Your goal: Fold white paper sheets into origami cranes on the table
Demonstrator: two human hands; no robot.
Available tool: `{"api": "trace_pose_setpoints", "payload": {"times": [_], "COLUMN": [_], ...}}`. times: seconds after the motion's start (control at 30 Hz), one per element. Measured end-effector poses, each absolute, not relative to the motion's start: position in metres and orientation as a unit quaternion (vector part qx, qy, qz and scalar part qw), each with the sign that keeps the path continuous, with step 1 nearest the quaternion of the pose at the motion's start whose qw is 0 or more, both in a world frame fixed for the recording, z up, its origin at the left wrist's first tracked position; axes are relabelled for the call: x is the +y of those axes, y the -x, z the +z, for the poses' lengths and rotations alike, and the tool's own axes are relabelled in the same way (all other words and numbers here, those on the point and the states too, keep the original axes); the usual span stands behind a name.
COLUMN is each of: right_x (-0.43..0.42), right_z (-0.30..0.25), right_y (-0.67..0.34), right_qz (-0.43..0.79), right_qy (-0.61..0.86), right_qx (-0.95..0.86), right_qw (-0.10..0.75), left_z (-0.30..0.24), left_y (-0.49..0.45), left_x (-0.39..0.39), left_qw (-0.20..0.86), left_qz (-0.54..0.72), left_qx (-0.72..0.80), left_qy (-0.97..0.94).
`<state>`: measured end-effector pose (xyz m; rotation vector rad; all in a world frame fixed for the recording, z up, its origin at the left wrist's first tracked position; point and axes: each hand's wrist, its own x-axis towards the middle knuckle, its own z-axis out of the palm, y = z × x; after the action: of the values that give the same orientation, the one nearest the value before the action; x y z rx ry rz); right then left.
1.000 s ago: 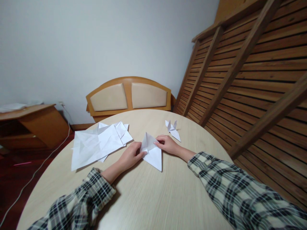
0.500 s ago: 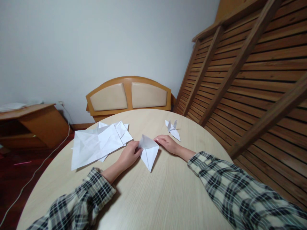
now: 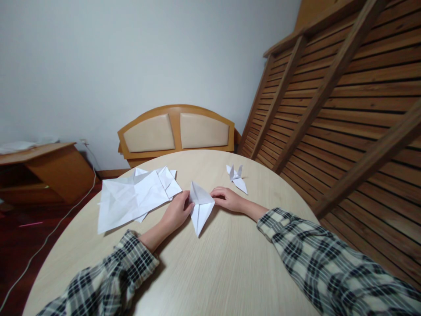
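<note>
A white folded paper (image 3: 199, 207), kite-shaped with its point toward me, lies on the round light-wood table (image 3: 213, 272). My left hand (image 3: 176, 213) pinches the paper's left edge, fingers closed on it. On the paper's right corner, the fingertips of my right hand (image 3: 228, 199) press down, fingers curled. A small finished paper crane (image 3: 237, 177) sits just beyond my right hand. Both arms wear plaid sleeves.
A pile of creased white sheets (image 3: 133, 196) lies on the table left of my left hand. Behind the table stands a wooden headboard with beige pads (image 3: 177, 131). A slatted wooden frame (image 3: 345, 96) leans at the right. A low cabinet (image 3: 46, 171) and cable are at the left.
The paper's right flap has been folded in toward the centre, making the shape narrower. My right hand moved slightly left with it; my left hand stayed at the left edge.
</note>
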<state>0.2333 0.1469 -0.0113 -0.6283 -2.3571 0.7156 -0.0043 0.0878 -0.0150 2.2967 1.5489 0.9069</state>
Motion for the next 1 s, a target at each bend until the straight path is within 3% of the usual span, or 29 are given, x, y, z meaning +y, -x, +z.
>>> {"api": "trace_pose_setpoints", "payload": {"times": [0.47,1.0], "right_x": [0.1536,0.1513], "right_z": [-0.0147,-0.0132], "right_y": [-0.2338,-0.2333], "right_qz": [0.238,0.238], "right_qy": [0.189,0.186], "right_qx": [-0.915,-0.914], "right_qw": [0.266,0.271], "left_z": [-0.0147,-0.0108], "left_y": [0.0024,0.0006], "left_x": [0.0881,0.0836], "left_qw": [0.058,0.102], "left_qz": [0.262,0.255], "left_qx": [0.537,0.514], "left_qy": [-0.8,-0.813]}}
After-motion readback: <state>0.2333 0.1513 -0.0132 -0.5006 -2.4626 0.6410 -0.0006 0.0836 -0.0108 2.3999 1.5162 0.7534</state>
